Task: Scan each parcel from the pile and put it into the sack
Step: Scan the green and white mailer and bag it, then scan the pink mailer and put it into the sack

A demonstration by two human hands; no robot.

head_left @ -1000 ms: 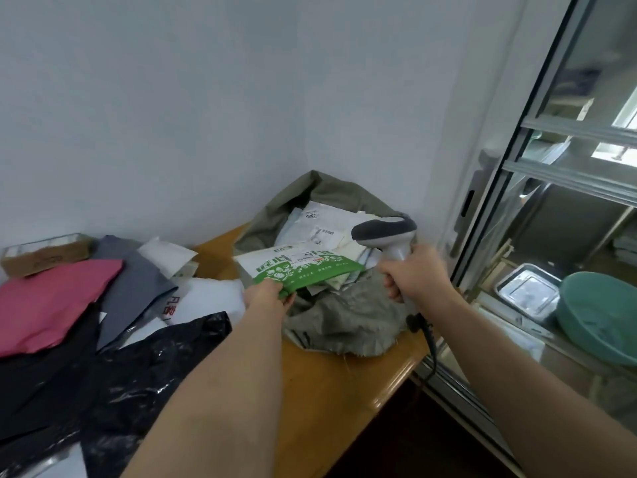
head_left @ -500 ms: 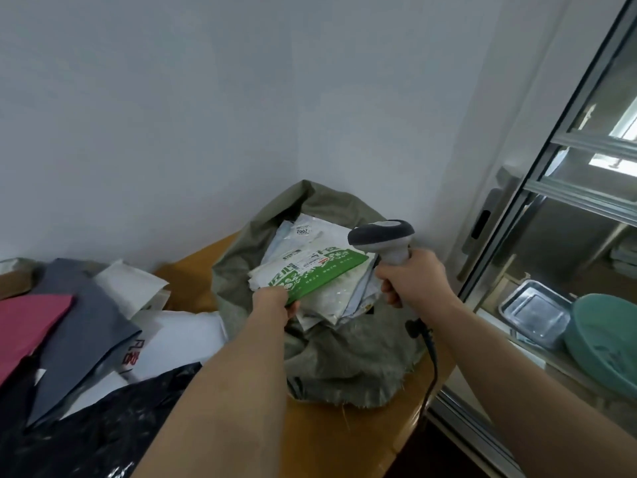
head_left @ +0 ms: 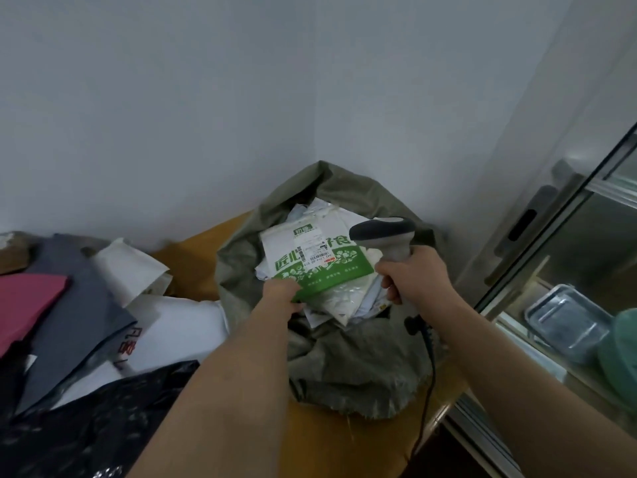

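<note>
From the head view, the left hand (head_left: 283,294) reaches over the mouth of the sack (head_left: 348,367) and pinches the near left corner of a green and white parcel (head_left: 315,262); its fingers are curled round that corner, thumb side hidden under the packet, so how far they wrap I cannot tell; the parcel lies flat on top of the other packets inside the sack, its white shipping label (head_left: 312,251) facing up; the right hand (head_left: 415,277) grips the handle of a grey barcode scanner (head_left: 384,234), fingers wrapped tight round it, the scanner's dark head held just above the parcel's right edge and pointing left over the label; a black coiled cable (head_left: 429,360) drops from the base of the handle past the sack and down over the desk edge; the sack is olive-grey woven cloth, slumped open on the right end of the wooden desk (head_left: 344,439), in the corner where the two pale walls meet; to the left on the desk lies the pile of parcels; a black plastic bag (head_left: 86,419) nearest the camera, a white mailer with red print (head_left: 172,332) touching the sack's left side, a grey mailer (head_left: 76,319) overlapping it, a pink one (head_left: 24,305) at the far left edge; to the right stands a glass sliding door (head_left: 565,257); behind the glass sit a metal tray (head_left: 568,322) and, beside it, a green basin (head_left: 620,357) cut off by the frame.
</note>
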